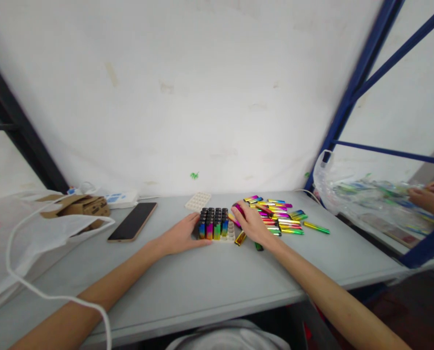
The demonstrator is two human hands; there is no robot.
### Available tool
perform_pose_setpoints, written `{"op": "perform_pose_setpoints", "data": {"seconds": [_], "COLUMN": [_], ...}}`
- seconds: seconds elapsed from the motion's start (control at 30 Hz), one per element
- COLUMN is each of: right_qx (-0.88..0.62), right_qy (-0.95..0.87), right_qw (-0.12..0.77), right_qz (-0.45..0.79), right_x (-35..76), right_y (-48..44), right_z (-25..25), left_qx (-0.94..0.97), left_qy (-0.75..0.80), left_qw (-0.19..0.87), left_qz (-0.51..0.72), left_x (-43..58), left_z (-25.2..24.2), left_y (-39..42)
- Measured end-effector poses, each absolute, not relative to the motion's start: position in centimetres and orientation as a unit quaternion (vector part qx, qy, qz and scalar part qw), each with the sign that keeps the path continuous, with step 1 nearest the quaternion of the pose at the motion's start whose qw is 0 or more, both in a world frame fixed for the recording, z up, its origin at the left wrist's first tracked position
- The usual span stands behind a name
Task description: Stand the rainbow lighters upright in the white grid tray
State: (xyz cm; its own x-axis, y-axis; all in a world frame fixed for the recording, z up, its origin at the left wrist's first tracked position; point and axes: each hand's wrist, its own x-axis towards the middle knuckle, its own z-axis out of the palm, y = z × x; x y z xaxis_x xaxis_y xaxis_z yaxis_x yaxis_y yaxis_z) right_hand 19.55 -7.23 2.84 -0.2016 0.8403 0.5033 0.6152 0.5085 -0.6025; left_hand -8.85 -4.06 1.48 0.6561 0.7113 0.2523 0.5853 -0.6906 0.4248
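Observation:
Several shiny multicoloured lighters (213,229) with black tops stand upright in rows in a pale tray (230,235), whose right side shows bare sockets. My left hand (182,235) wraps round the tray's left side and front corner, thumb along the front edge. Just right of the tray, my right hand (251,222) has its fingers closed on a purple lighter (239,210). Loose metallic lighters (282,218) lie in a heap beyond and to the right of that hand. One gold lighter (240,238) rests between the tray and my right hand.
An unfilled pale tray (198,200) lies near the wall. On the left are a phone (132,222), a white box (122,200), cardboard (87,206), a plastic bag (27,233) and a white cable (52,294). A blue frame (342,114) stands right; another person's hands (430,200) are beyond.

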Motion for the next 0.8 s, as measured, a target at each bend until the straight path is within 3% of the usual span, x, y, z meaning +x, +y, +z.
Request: {"op": "perform_pose_setpoints", "data": {"seconds": [0.23,0.4,0.8], "right_qx": [-0.405,-0.395,-0.381], "right_qy": [-0.828,-0.848,-0.861], "right_qw": [0.386,0.325,0.303], "right_qz": [0.048,0.14,0.147], "right_x": [20.2,20.3,20.1], "right_y": [-8.0,-8.2,-8.3], "right_z": [4.0,3.8,3.3], "left_qx": [0.897,0.897,0.894], "left_qy": [0.356,0.351,0.357], "left_qw": [0.163,0.165,0.165], "left_qz": [0.207,0.211,0.213], "left_x": [-8.8,-8.8,-8.6], "left_z": [1.8,1.9,1.9], "left_y": [-4.3,-4.5,-4.6]}}
